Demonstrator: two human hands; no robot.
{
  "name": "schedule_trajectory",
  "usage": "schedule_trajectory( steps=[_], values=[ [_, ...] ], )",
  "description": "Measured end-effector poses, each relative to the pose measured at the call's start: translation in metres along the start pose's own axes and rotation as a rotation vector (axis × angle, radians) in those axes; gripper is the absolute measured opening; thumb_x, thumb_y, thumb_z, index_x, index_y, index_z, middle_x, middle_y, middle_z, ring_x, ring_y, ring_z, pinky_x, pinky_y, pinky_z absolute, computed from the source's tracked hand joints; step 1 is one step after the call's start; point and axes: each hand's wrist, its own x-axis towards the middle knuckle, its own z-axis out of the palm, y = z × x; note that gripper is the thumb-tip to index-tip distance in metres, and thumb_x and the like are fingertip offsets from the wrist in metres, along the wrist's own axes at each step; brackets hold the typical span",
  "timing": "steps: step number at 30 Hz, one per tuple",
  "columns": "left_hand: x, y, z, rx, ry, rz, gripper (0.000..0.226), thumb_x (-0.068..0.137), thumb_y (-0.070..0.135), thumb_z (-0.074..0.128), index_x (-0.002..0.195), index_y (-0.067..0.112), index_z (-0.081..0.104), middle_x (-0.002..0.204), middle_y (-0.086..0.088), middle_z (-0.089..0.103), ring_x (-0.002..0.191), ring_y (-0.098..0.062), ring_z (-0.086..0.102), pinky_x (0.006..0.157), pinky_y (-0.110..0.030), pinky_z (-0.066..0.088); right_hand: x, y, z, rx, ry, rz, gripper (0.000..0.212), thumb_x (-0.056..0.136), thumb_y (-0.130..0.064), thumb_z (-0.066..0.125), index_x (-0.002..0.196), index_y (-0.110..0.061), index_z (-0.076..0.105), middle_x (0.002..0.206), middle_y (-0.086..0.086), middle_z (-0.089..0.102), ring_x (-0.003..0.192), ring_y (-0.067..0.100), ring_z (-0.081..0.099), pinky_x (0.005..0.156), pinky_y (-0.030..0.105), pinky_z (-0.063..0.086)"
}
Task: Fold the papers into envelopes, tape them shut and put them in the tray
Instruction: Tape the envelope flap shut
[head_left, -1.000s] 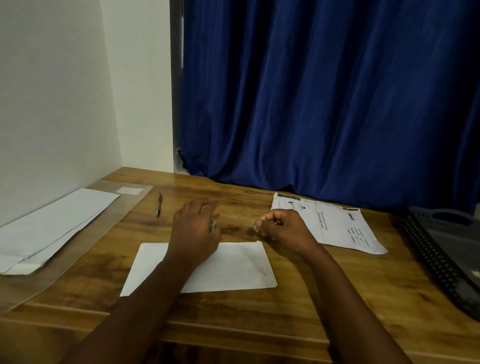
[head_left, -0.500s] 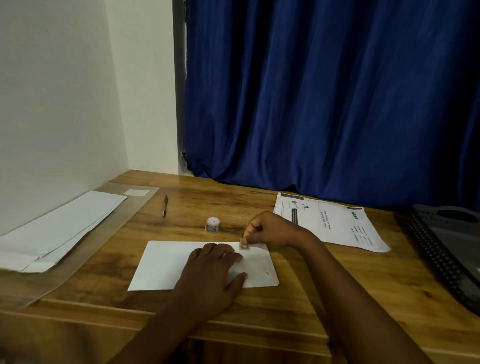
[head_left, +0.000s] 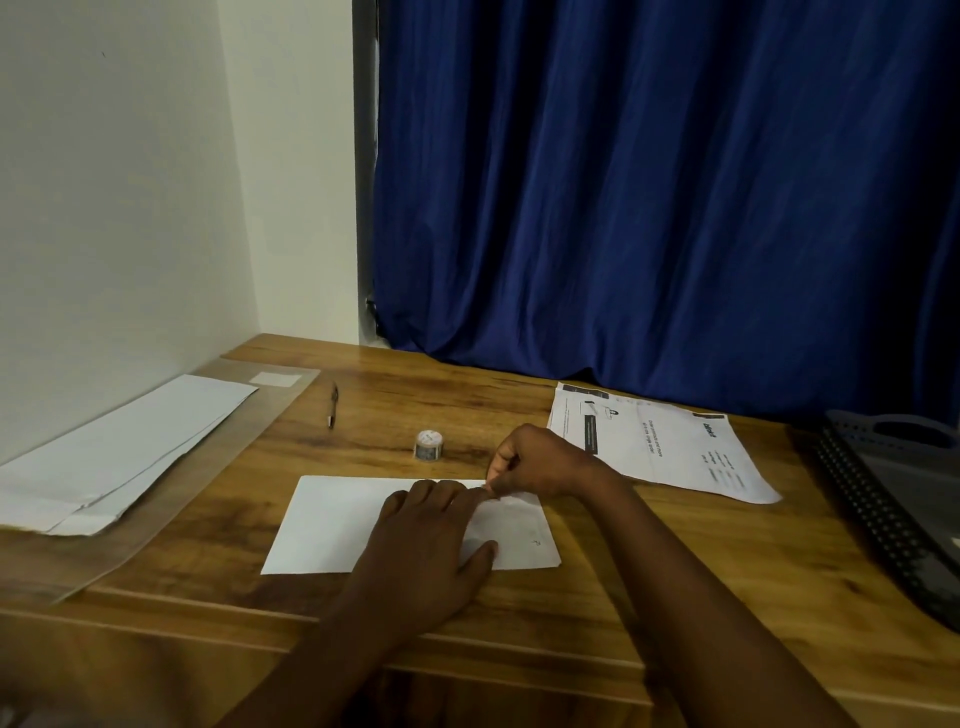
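We find one folded envelope (head_left: 363, 525) flat on the desk (head_left: 649, 587), our left hand (head_left: 431, 540) pressing it with straight fingers while our right hand (head_left: 540, 462) pinches a small tape piece at its top edge. We judge sealing underway; the tape roll (head_left: 428, 445) stands just behind, the tray (head_left: 883, 499) waits at far right, and loose papers (head_left: 119, 447) remain unfolded.

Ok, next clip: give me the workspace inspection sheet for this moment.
Surface: wooden table, clear plastic sheet at left.
Job's things: folded white paper flat at centre; tape roll behind it; dark tray at right; plain sheets at left.
Clutter: pen; printed sheet.
Grippers: left hand presses flat on the paper; right hand pinches something small at its top edge.
Cables: nothing seen.
Surroundings: blue curtain, white wall.
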Motion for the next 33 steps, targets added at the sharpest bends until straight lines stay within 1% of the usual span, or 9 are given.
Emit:
schedule_trajectory(
  steps=[4,10,15,17,18,21,24,28,33],
  values=[
    [0.002,0.000,0.000,0.072,-0.024,0.024,0.068,0.095,0.069,0.026,0.157,0.040,0.025,0.150,0.010,0.038,0.138,-0.013,0.033,0.118,-0.036,0.027,0.001,0.000,0.004,-0.008,0.023,0.012,0.003,0.085,-0.021,0.082,0.087,-0.020,0.081,0.088,-0.003,0.078,0.086,0.011,0.070,0.074,0.025,0.055],
    [0.002,-0.002,0.001,0.098,-0.024,0.035,0.069,0.095,0.069,0.021,0.159,0.042,0.024,0.151,0.012,0.036,0.138,-0.011,0.030,0.118,-0.035,0.027,0.001,0.012,0.010,0.087,0.140,0.046,0.025,0.074,-0.029,0.092,0.091,-0.028,0.073,0.096,-0.003,0.073,0.086,0.010,0.065,0.071,0.023,0.049],
    [0.000,-0.001,0.001,0.093,-0.023,0.026,0.069,0.095,0.068,0.020,0.158,0.042,0.027,0.152,0.012,0.036,0.139,-0.011,0.030,0.118,-0.036,0.026,0.004,0.027,0.029,0.226,0.339,0.081,0.019,0.078,-0.030,0.089,0.085,-0.028,0.072,0.087,-0.001,0.072,0.080,0.010,0.065,0.070,0.027,0.050],
    [0.001,-0.001,0.001,0.088,-0.029,0.022,0.068,0.096,0.068,0.021,0.158,0.043,0.026,0.153,0.011,0.035,0.141,-0.012,0.029,0.119,-0.037,0.026,0.005,0.029,0.033,0.251,0.385,0.074,0.016,0.082,-0.037,0.084,0.086,-0.026,0.074,0.085,0.000,0.072,0.079,0.011,0.065,0.073,0.033,0.055],
    [0.001,-0.001,0.001,0.094,-0.031,0.025,0.068,0.096,0.068,0.021,0.159,0.043,0.025,0.153,0.011,0.034,0.141,-0.012,0.029,0.119,-0.038,0.026,0.004,0.029,0.034,0.256,0.389,0.069,0.021,0.081,-0.045,0.082,0.087,-0.026,0.074,0.086,-0.001,0.072,0.081,0.012,0.066,0.074,0.035,0.056],
    [0.001,-0.001,0.001,0.120,-0.043,0.037,0.069,0.095,0.067,0.018,0.159,0.044,0.024,0.154,0.009,0.032,0.141,-0.013,0.028,0.118,-0.038,0.026,0.003,0.029,0.036,0.189,0.367,0.049,0.042,0.066,-0.065,0.084,0.091,-0.033,0.072,0.099,-0.009,0.064,0.090,0.009,0.062,0.073,0.030,0.052],
    [0.002,-0.002,0.002,0.112,-0.044,0.039,0.066,0.096,0.067,0.019,0.158,0.045,0.030,0.155,0.008,0.034,0.142,-0.015,0.029,0.117,-0.039,0.027,0.005,0.029,0.038,0.061,0.371,0.048,0.046,0.065,-0.062,0.087,0.098,-0.036,0.069,0.104,-0.012,0.056,0.095,0.009,0.056,0.079,0.031,0.052],
    [0.001,-0.003,0.003,0.112,-0.038,0.037,0.066,0.096,0.067,0.018,0.157,0.047,0.030,0.156,0.010,0.033,0.143,-0.013,0.028,0.117,-0.038,0.026,0.007,0.029,0.041,0.063,0.433,0.040,0.045,0.067,-0.061,0.087,0.098,-0.032,0.070,0.103,-0.008,0.058,0.093,0.009,0.056,0.075,0.028,0.049],
    [0.000,-0.002,0.002,0.082,-0.038,0.028,0.063,0.097,0.067,0.021,0.156,0.047,0.030,0.156,0.012,0.033,0.142,-0.012,0.028,0.118,-0.036,0.025,0.005,0.029,0.046,0.043,0.480,0.032,0.043,0.073,-0.060,0.083,0.099,-0.029,0.070,0.104,-0.006,0.059,0.095,0.013,0.058,0.079,0.032,0.052]
  ],
)
